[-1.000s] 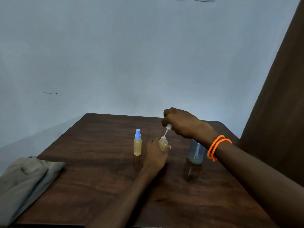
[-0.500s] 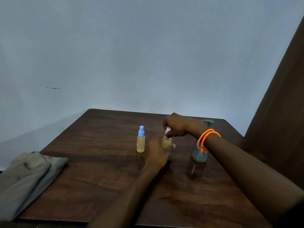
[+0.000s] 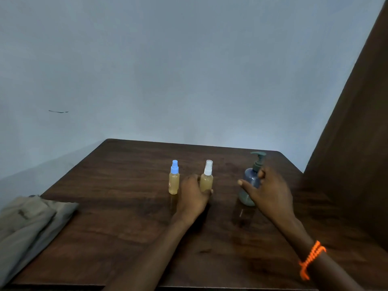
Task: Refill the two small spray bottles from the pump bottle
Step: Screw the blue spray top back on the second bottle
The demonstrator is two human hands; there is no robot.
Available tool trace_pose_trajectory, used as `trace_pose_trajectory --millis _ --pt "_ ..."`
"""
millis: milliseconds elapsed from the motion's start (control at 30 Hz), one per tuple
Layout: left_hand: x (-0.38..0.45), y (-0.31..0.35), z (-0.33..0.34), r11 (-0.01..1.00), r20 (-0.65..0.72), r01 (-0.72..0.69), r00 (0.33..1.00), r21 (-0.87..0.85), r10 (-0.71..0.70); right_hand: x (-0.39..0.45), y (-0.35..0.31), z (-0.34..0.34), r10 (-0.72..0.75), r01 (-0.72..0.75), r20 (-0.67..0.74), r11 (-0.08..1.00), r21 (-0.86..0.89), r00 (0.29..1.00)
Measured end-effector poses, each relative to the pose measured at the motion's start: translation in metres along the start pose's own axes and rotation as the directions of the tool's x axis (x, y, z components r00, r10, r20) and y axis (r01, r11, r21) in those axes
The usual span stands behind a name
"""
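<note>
Two small spray bottles of yellowish liquid stand mid-table. The blue-capped spray bottle (image 3: 174,180) stands free on the left. My left hand (image 3: 193,195) grips the lower body of the white-capped spray bottle (image 3: 207,179), whose spray head sits on top. To the right stands the bluish pump bottle (image 3: 249,181) with its dark pump head. My right hand (image 3: 270,192) is in front of it with thumb and fingers spread, overlapping its right side. I cannot see a firm grip on it.
The dark wooden table (image 3: 126,217) stands against a pale wall. A folded grey-beige cloth (image 3: 29,225) lies on its left front corner. A brown curtain (image 3: 357,143) hangs at the right. An orange beaded bracelet (image 3: 310,259) is on my right wrist.
My right hand lowered the white spray head into the bottle, let it go and moved right to the pump bottle. My left hand kept hold of the bottle.
</note>
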State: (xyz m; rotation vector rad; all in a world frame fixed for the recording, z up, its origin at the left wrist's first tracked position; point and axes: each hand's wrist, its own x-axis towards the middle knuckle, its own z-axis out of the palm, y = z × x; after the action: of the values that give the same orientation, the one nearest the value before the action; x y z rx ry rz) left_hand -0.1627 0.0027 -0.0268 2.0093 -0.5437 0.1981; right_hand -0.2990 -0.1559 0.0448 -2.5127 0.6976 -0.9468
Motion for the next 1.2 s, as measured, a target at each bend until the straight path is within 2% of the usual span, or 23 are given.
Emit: trace_pose_trajectory --millis 100,233,333,533,833,1200 --pt "0.001 -0.001 0.003 0.999 0.005 0.022 1.0 0.028 -0.022 -0.001 0.036 0.006 0.145 -0.153 0.127 0.986 0.063 0.981" --pt "0.003 0.004 0.007 0.999 0.027 0.036 0.999 0.022 -0.037 0.01 0.046 0.019 0.134 -0.201 0.255 0.946 0.255 0.957" --pt "0.013 0.003 0.014 0.997 0.051 0.067 0.996 0.04 -0.068 0.023 0.041 0.033 0.105 -0.191 0.292 0.94 0.284 0.951" --pt "0.061 0.007 0.03 0.989 0.072 0.141 0.987 0.054 -0.145 0.07 0.026 0.077 0.119 -0.214 0.308 0.931 0.296 0.944" --pt "0.133 -0.003 0.058 0.984 0.066 0.156 0.985 0.091 -0.162 0.125 0.015 0.12 0.193 -0.264 0.245 0.916 0.302 0.95" --pt "0.135 0.002 0.053 0.97 0.081 0.195 0.975 0.144 -0.208 0.134 0.022 0.128 0.203 -0.272 0.271 0.93 0.247 0.941"
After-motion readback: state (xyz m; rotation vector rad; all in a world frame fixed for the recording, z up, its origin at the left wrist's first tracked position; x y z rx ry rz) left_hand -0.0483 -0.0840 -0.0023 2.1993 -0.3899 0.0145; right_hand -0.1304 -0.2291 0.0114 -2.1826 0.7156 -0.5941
